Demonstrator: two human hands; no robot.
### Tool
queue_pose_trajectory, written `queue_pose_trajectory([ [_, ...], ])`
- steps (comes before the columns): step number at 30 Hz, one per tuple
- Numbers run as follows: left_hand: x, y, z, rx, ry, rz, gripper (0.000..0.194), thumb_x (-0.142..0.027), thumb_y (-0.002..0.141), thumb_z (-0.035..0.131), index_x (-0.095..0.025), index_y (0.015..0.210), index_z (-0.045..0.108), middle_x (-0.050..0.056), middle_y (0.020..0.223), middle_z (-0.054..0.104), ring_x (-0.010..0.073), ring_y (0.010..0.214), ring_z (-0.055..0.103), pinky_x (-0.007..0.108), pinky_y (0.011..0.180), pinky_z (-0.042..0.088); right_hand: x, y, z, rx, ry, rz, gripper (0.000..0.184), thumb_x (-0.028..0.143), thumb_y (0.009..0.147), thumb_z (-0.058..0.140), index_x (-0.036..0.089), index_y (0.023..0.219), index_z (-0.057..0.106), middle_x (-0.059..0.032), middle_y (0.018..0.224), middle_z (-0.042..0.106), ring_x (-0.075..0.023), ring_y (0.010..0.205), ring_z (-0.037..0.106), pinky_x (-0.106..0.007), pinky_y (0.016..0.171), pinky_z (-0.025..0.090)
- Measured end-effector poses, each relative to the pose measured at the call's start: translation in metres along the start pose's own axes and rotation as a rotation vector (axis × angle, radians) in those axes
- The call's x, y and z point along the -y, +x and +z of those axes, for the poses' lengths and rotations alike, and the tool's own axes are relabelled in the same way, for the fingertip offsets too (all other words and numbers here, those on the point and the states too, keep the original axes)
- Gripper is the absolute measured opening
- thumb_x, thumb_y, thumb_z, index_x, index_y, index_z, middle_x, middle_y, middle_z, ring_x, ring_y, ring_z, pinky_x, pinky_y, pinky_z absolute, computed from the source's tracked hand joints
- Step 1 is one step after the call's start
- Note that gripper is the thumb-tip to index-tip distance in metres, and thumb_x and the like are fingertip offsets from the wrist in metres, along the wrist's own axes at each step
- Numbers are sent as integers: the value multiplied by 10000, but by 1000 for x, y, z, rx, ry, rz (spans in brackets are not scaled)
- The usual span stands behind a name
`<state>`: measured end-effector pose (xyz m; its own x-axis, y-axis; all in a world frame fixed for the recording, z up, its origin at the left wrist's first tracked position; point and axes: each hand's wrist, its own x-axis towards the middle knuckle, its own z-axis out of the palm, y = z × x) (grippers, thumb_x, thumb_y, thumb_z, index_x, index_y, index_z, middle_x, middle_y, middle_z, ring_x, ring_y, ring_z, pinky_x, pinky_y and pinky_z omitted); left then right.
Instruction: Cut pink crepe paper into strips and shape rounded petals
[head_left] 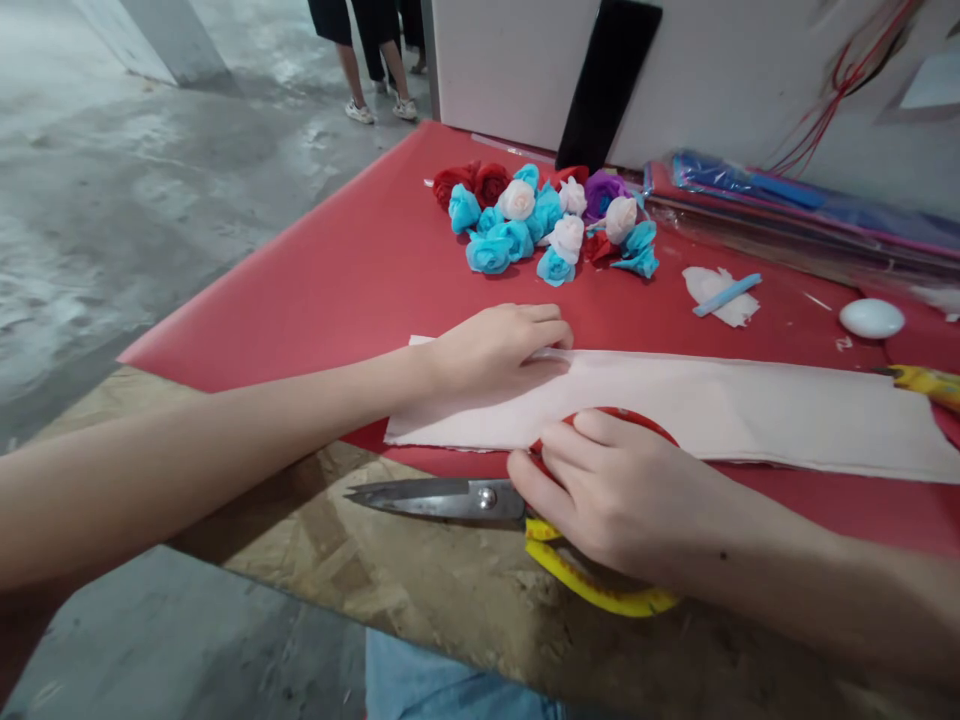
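Observation:
A long folded strip of pale crepe paper (675, 400) lies across red sheeting. My left hand (510, 345) rests on its left part, fingers curled at the far edge and thumb against the paper, closed on it. Scissors (435, 498) with one red and one yellow handle are in my right hand (607, 480), whose fingers wrap the handles. Their blades point left, almost closed, just in front of the paper's near edge.
Behind the paper is a heap of blue, white, red and purple paper roses (517, 240). A black phone (607, 85) leans on the white panel. To the right are wrapped packs (787, 210), a glue stick (727, 296), a white egg-shaped object (871, 318) and a yellow-handled tool (926, 385).

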<state>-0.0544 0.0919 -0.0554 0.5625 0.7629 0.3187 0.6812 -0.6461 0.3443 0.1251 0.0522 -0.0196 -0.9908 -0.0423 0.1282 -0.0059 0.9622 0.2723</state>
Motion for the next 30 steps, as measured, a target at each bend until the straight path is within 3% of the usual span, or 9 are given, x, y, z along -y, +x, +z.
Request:
queue_pose_trajectory([
  [4, 1, -1, -1, 17, -25, -4, 149, -228, 875, 464, -140, 897, 583, 44, 854, 581, 152, 734, 549, 247, 636, 396, 0, -29, -9, 44, -38, 30, 271, 51, 849, 342, 75, 997, 569, -63, 670, 559, -195, 640, 471, -329, 612, 295],
  [7, 0, 0, -1, 28, -24, -11, 165, -246, 882, 456, -147, 893, 588, 49, 854, 580, 164, 765, 558, 259, 675, 403, -6, -57, -18, 88, 6, 142, 243, 82, 853, 361, 90, 988, 563, -47, 667, 553, -188, 635, 452, -323, 629, 311],
  [13, -7, 0, -5, 43, 12, -13, 207, -261, 898, 406, -157, 853, 579, 64, 829, 603, 179, 743, 575, 281, 666, 431, -36, -113, -29, -61, -12, 589, 188, 173, 866, 405, 115, 891, 582, -45, 650, 549, -181, 621, 465, -285, 590, 341],
  [18, -2, 0, -11, 66, 43, 44, 201, -258, 903, 400, -166, 899, 579, 64, 831, 618, 183, 756, 592, 282, 672, 453, -75, -144, -28, 19, 22, 990, 240, 253, 799, 504, 147, 988, 607, -63, 755, 587, -196, 675, 546, -286, 607, 389],
  [24, 11, 1, -20, 139, 33, 144, 200, -250, 892, 412, -181, 891, 600, 75, 873, 644, 197, 795, 609, 301, 698, 475, -98, -137, -19, 105, 177, 990, 259, 197, 774, 563, 186, 1029, 603, -65, 907, 634, -187, 804, 601, -262, 638, 431],
  [30, 8, 3, -22, 188, -36, 23, 222, -259, 883, 383, -204, 888, 599, 73, 884, 650, 209, 809, 606, 303, 711, 486, -109, -114, 1, 200, 315, 898, 207, 284, 858, 545, 136, 999, 580, -55, 969, 614, -176, 849, 595, -336, 710, 492],
])
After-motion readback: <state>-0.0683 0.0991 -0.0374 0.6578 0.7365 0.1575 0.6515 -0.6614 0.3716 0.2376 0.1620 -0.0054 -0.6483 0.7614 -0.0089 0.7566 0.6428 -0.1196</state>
